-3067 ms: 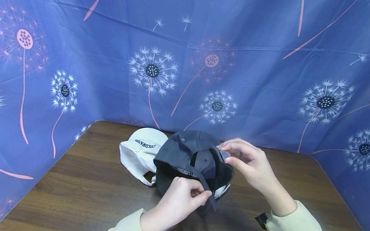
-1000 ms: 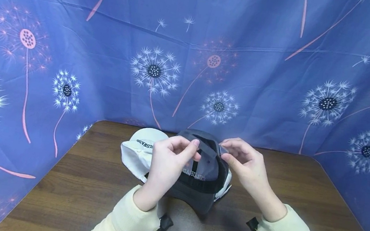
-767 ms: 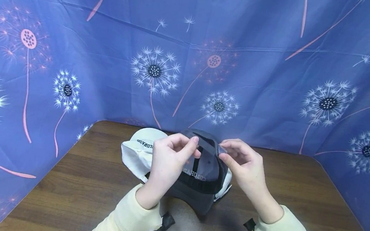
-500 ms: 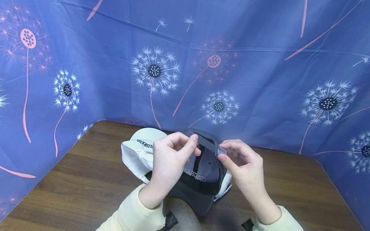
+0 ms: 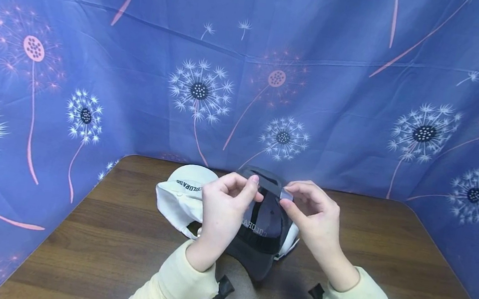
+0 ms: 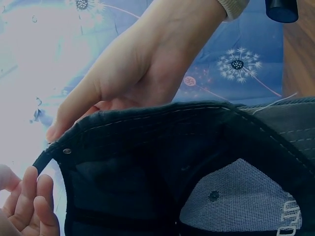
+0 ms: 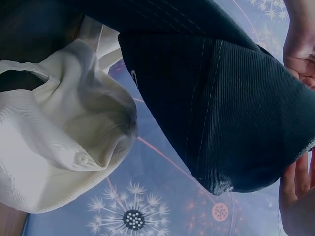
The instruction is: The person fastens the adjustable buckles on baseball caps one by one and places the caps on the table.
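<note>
A dark baseball cap [image 5: 254, 262] hangs over the table with its brim towards me, its inside showing and "COLORADO" lettering reading reversed. My left hand [image 5: 224, 213] pinches the cap's back edge, thumb on top. From the other side, my right hand [image 5: 316, 220] pinches a shiny grey piece at the end of the back strap [image 5: 269, 177]. In the left wrist view a short dark strap [image 6: 43, 161] runs from the cap's edge to the right fingers [image 6: 29, 196]. A metal eyelet [image 6: 67, 151] sits near that edge. The fingertips partly hide the strap's ends.
A white cap [image 5: 181, 192] with dark "COLORADO" lettering rests on the wooden table [image 5: 110, 233] at the left. Part of another white cap [image 5: 290, 239] shows behind the dark one. A blue dandelion-print cloth [image 5: 340, 107] hangs along the back and sides.
Since the earliest frame my left hand has risen from the loose strap end below to the cap's upper edge, and the cap has turned brim-down. Over the last second both hands barely shift.
</note>
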`<state>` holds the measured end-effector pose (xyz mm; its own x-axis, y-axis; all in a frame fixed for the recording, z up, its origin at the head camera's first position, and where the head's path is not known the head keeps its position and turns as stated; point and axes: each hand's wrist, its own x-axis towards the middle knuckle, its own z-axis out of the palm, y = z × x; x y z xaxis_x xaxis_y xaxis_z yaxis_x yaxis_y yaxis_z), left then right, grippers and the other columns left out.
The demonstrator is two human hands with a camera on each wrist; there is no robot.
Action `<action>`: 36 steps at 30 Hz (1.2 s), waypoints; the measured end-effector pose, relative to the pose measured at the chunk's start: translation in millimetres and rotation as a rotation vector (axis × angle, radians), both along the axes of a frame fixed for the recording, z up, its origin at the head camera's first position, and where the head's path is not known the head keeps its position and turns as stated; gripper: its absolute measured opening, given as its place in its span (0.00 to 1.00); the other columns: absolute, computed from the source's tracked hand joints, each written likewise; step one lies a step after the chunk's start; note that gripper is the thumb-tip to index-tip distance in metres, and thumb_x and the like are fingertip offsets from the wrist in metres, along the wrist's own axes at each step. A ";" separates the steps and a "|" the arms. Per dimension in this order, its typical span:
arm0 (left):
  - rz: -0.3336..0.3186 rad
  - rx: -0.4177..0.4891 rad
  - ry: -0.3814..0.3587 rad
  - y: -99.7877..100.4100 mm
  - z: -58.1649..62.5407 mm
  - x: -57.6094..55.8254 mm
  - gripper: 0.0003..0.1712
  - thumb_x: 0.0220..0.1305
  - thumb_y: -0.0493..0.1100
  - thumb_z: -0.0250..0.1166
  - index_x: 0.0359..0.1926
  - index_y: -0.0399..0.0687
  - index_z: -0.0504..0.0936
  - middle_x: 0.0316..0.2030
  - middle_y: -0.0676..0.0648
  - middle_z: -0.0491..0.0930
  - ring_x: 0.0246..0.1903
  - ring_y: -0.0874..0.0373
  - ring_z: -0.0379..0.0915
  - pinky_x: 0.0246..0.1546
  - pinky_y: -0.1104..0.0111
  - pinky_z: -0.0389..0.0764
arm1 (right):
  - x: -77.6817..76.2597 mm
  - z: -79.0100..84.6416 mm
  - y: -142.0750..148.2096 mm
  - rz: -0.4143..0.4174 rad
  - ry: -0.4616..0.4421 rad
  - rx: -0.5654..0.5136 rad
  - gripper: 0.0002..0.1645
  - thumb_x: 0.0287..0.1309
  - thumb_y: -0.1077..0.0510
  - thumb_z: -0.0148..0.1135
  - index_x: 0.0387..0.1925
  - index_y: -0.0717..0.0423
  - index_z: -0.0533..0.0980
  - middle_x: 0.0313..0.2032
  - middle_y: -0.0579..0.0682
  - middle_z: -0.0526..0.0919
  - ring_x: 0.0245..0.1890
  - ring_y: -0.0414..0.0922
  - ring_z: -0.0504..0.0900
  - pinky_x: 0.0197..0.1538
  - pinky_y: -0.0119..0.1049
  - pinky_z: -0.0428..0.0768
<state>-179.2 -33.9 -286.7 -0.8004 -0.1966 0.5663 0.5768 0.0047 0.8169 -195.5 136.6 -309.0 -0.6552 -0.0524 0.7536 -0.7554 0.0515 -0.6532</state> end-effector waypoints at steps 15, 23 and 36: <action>0.006 -0.008 0.011 2.4 -2.2 0.1 0.17 0.61 0.46 0.64 0.18 0.44 0.82 0.15 0.47 0.81 0.11 0.64 0.62 0.13 0.73 0.62 | 1.4 1.7 -2.7 -0.009 -0.018 0.000 0.12 0.46 0.74 0.67 0.37 0.70 0.78 0.36 0.50 0.82 0.38 0.41 0.82 0.47 0.32 0.80; -0.020 0.010 0.006 4.6 -4.2 -0.7 0.18 0.62 0.49 0.64 0.21 0.41 0.83 0.16 0.46 0.82 0.11 0.64 0.67 0.14 0.73 0.66 | 1.7 3.3 -5.1 0.030 0.008 -0.026 0.13 0.46 0.76 0.66 0.37 0.68 0.78 0.36 0.52 0.82 0.39 0.41 0.82 0.50 0.31 0.78; -0.097 0.015 -0.023 9.7 -6.5 1.3 0.15 0.59 0.49 0.67 0.25 0.42 0.84 0.18 0.45 0.83 0.20 0.58 0.81 0.24 0.70 0.78 | 2.2 4.0 -7.9 0.009 0.048 -0.007 0.14 0.44 0.78 0.65 0.37 0.71 0.77 0.36 0.50 0.82 0.40 0.41 0.82 0.51 0.30 0.78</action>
